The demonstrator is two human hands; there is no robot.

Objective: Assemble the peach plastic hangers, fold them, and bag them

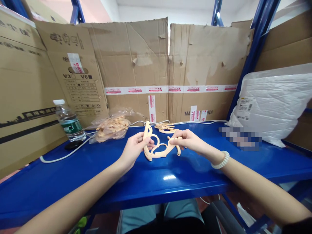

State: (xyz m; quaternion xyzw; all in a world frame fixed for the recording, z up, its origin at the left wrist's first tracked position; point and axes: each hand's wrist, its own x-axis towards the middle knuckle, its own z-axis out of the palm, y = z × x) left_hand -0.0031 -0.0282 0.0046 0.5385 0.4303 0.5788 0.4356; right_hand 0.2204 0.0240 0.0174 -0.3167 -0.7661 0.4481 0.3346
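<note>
Just above the blue shelf top (136, 182), a beige folding clothes hanger (160, 154) with curved, looped parts is held up between both hands. My left hand (136, 145) is closed on its left arm, thumb in front and fingers behind. At the other end, my right hand (188, 139) pinches the right arm, with a short curved piece sticking out below the fingers. Right behind the hands lies a small pile of similar beige hangers (167, 127). To the left, a clear plastic bag (112, 128) holds many more beige pieces.
A water bottle (70, 122) stands at the left, beside a dark round object (73, 145). A white cable (58, 160) runs along the left and back. Cardboard sheets (131, 71) wall the back. At the right sits a plastic-wrapped white bundle (270, 104).
</note>
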